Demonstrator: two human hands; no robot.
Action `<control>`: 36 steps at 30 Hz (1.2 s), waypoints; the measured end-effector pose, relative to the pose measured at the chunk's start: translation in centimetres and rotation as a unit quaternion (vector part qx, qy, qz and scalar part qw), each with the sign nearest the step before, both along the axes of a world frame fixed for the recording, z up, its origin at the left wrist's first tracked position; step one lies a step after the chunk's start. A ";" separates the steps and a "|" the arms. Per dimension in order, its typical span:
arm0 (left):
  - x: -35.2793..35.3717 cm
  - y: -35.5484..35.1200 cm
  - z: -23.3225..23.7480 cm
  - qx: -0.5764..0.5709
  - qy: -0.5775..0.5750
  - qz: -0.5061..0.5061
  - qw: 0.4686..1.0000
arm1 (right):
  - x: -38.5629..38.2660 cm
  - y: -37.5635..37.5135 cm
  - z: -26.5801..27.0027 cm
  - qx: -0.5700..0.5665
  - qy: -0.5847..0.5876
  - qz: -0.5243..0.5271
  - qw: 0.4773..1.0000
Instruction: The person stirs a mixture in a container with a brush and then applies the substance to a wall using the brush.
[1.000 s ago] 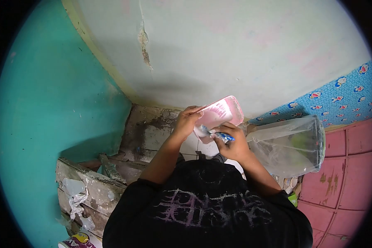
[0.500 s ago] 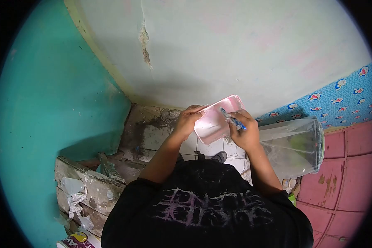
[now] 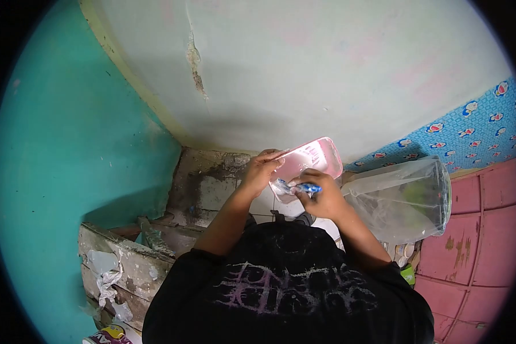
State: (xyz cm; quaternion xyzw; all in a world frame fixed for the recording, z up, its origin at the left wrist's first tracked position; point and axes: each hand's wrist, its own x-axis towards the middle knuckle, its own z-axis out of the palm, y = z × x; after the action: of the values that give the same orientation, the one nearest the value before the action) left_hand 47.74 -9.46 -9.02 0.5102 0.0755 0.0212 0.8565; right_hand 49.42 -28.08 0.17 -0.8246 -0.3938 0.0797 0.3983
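Observation:
My left hand [image 3: 264, 172] grips the left edge of a pink tray [image 3: 328, 150], which is held tilted over the tiled floor. Fingers of my right hand [image 3: 317, 192] are closed round the blue handle of a brush [image 3: 309, 187]. The brush head is down inside the tray, at its lower left part, close to my left hand. Wet whitish-pink paint coats the inside of the tray, with streaks near its upper right corner.
A pale wall [image 3: 258, 74] with a crack stands ahead, a teal wall [image 3: 86, 132] at left. A worn wooden piece [image 3: 126, 261] is at lower left, above a paint can [image 3: 106, 334]. Right: a plastic-wrapped cylinder [image 3: 401, 200] and pink panels [image 3: 458, 241].
My right hand has moved left and down with the brush, from the tray's right part to its lower left. My left hand still holds the tray.

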 end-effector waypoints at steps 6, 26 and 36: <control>-0.2 0.1 -1.1 0.049 -0.007 0.000 0.999 | 1.3 -1.3 1.3 0.042 -0.014 -0.043 0.998; -1.2 0.6 -1.1 -0.038 0.001 -0.007 0.999 | -1.1 0.8 -1.1 0.050 0.048 -0.035 0.997; -0.9 1.2 -2.4 -0.001 -0.011 -0.005 1.000 | 1.2 -0.1 0.8 0.078 -0.015 -0.108 0.991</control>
State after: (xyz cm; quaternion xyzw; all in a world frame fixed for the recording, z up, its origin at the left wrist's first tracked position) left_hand 46.87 -8.22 -11.39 0.5095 0.0630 0.0225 0.8579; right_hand 50.66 -28.19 1.00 -0.8296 -0.3134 -0.0073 0.4619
